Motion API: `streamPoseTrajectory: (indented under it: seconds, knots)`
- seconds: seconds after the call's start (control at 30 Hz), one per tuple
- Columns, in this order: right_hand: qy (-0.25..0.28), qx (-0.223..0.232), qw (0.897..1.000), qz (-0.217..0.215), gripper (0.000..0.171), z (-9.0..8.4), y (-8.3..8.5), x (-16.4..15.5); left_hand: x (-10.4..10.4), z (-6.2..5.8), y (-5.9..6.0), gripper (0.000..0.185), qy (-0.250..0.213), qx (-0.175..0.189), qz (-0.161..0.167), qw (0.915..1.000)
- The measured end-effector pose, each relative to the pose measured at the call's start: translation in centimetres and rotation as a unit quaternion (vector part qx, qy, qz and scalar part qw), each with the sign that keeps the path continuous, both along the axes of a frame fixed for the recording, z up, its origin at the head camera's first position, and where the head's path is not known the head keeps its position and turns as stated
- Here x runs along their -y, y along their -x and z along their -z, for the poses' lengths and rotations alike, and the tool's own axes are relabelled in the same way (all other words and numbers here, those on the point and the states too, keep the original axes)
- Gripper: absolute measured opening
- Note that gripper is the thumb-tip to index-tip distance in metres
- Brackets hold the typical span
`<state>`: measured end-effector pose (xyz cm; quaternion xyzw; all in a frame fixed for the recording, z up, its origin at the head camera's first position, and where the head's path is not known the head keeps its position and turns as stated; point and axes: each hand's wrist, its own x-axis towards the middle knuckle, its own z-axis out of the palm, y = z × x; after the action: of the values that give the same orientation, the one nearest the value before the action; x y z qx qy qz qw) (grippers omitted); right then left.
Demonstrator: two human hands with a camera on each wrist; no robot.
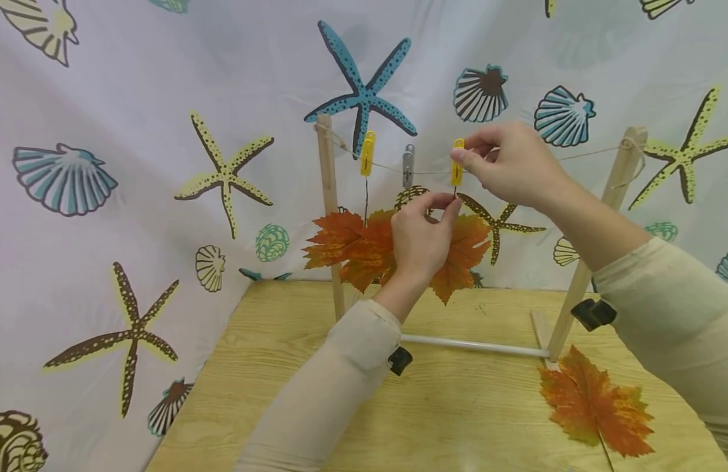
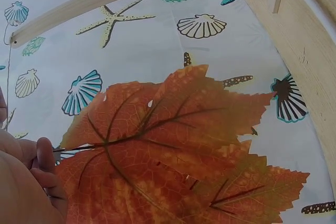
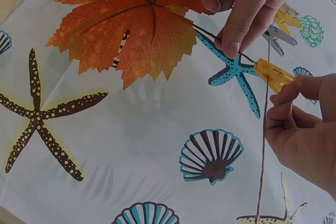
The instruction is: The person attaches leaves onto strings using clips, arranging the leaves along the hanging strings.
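A string point(image 1: 582, 155) runs between two wooden posts point(image 1: 326, 196) of a small rack. My right hand point(image 1: 460, 155) pinches a yellow clothespin point(image 1: 456, 172) on the string; the right wrist view shows this clothespin point(image 3: 270, 73) between thumb and finger of that hand point(image 3: 286, 100). Just below, my left hand point(image 1: 445, 203) pinches the stem of an orange maple leaf point(image 1: 467, 252) and holds the stem tip at the pin's lower end. That leaf point(image 2: 173, 119) fills the left wrist view. Another orange leaf point(image 1: 339, 244) hangs from a second yellow clothespin point(image 1: 368, 153).
A grey clothespin point(image 1: 408, 165) hangs bare between the yellow ones. A third leaf point(image 1: 594, 401) lies on the wooden table point(image 1: 281, 367) by the right post's foot point(image 1: 542, 331). A white rod point(image 1: 476, 345) joins the rack's feet. A seashell-print cloth point(image 1: 134, 164) hangs behind.
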<state>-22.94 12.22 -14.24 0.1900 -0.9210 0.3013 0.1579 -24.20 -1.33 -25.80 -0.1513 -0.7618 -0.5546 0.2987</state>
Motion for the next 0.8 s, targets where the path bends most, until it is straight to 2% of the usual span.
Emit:
streamPoseTrajectory:
  seconds: [0.3, 0.6, 0.8]
  knots:
    - [-0.012, 0.003, 1.0, -0.006, 0.038, 0.08, -0.18, -0.05, 0.25, 0.33, -0.14, 0.017, 0.012, 0.02, -0.002, 0.9997]
    - [-0.023, 0.012, 1.0, 0.011, 0.039, 0.12, -0.34, -0.15, 0.4, 0.64, -0.05, 0.016, 0.017, 0.022, -0.001, 0.9996]
    - [-0.008, 0.065, 0.998, 0.011, 0.056, -0.3, -0.01, 0.07, 0.29, 0.49, -0.08, 0.016, 0.013, 0.015, 0.001, 0.9998]
